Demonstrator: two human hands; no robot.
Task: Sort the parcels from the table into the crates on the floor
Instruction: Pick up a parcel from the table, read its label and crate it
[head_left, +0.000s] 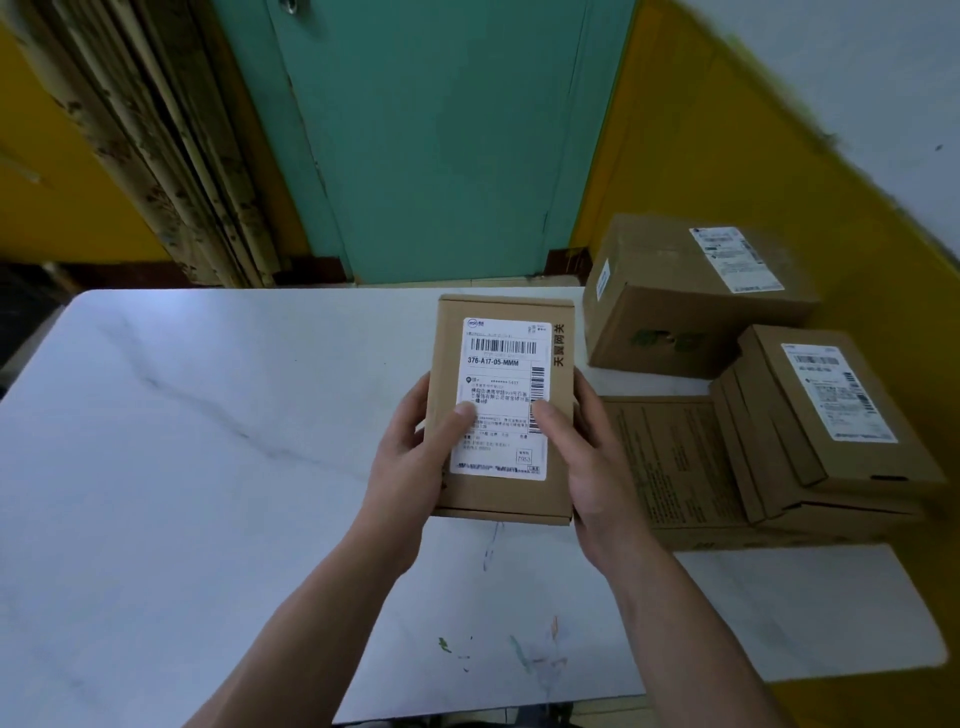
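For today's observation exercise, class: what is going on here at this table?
A person's left hand and right hand grip a small cardboard parcel by its sides, label up, above the white table. Other parcels sit piled on the table's right side.

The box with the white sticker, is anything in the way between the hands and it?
Nothing. The left hand and the right hand grip the box by its sides, thumbs on its label. No crate is in view.
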